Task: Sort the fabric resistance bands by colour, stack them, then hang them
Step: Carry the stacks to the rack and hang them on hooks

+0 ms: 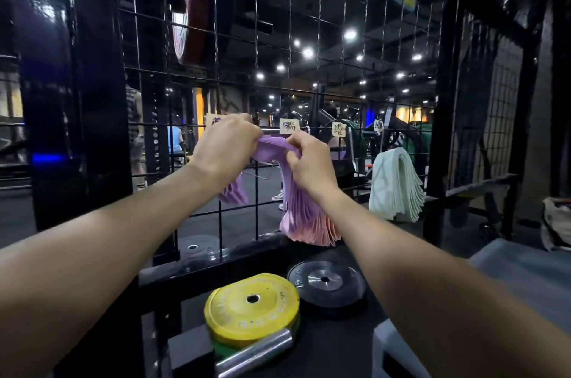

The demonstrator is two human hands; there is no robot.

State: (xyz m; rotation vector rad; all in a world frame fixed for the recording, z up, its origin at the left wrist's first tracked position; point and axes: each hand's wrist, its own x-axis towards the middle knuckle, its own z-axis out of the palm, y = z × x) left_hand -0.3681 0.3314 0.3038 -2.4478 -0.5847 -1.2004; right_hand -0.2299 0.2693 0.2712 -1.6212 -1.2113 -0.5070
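A thick stack of purple fabric bands [298,207] is draped in front of the black wire grid [309,46], its looped ends hanging down on both sides. My left hand [224,147] grips the top of the stack from the left. My right hand [309,161] pinches the same top fold from the right. The lowest bands in the stack look pink [318,235]. A stack of pale green bands [397,184] hangs on the grid to the right. Small paper labels [289,125] are fixed along the grid above the hanging spots.
A yellow weight plate [251,306] and a black plate [327,281] lie on the rack below my arms, with a metal bar end [256,353] in front. A large plate [188,3] hangs high on the left. A black post [441,118] stands right.
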